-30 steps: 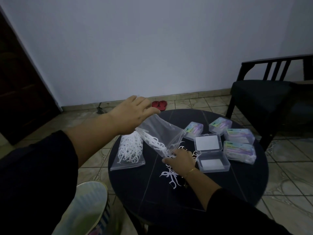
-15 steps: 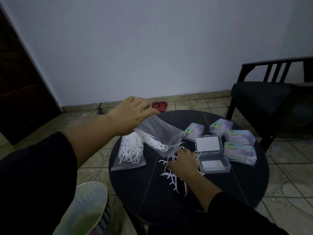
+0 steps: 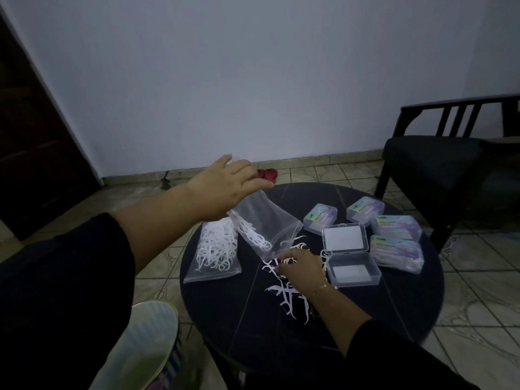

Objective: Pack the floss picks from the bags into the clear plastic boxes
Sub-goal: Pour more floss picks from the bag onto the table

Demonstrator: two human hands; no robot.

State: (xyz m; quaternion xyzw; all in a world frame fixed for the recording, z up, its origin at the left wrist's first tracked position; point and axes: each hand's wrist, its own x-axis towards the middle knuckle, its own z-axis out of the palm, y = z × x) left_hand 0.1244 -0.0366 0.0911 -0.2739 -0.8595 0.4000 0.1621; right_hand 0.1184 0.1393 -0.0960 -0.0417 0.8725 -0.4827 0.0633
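The tipped bag [image 3: 264, 229] is held up by its closed end in the curled left hand [image 3: 222, 187] while spilled floss picks [image 3: 284, 294] are gathered under the right hand [image 3: 302, 267] (grasp unclear), best swept into the adjacent open box [image 3: 353, 267].

Around our round black table [image 3: 365, 319]
We see a black chair [image 3: 433, 161] at right, red slippers [image 3: 267, 173] by the pale wall [image 3: 253, 80], a dark door [image 3: 31, 153] at left

Dim room: pale wall [image 3: 253, 80], tiled floor [image 3: 478, 277], dark chair [image 3: 439, 161], perhaps a door [image 3: 31, 153] at left.
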